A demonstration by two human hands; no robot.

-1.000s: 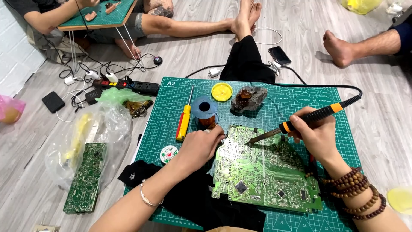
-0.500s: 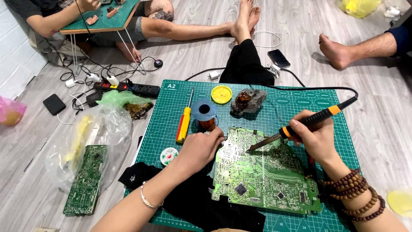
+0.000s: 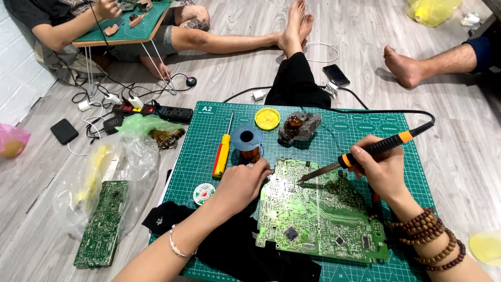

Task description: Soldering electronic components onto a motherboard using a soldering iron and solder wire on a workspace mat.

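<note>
Green gridded cutting mat (image 3: pixel 365 130) is lying on the grey plank floor (image 3: pixel 469 156), carrying a large green printed circuit board (image 3: pixel 323 219) at its near middle. Left hand (image 3: pixel 240 185) is pressing the board's left edge, fingers (image 3: pixel 261 168) curled over it. Right hand (image 3: pixel 383 169) is gripping a black-and-orange soldering iron (image 3: pixel 376 149), fingers wrapped shut around the handle, the tip touching the board's upper part. Beyond are lying a red-and-yellow screwdriver (image 3: pixel 222 154), a solder spool (image 3: pixel 246 138) and a round yellow tin (image 3: pixel 267 118).
</note>
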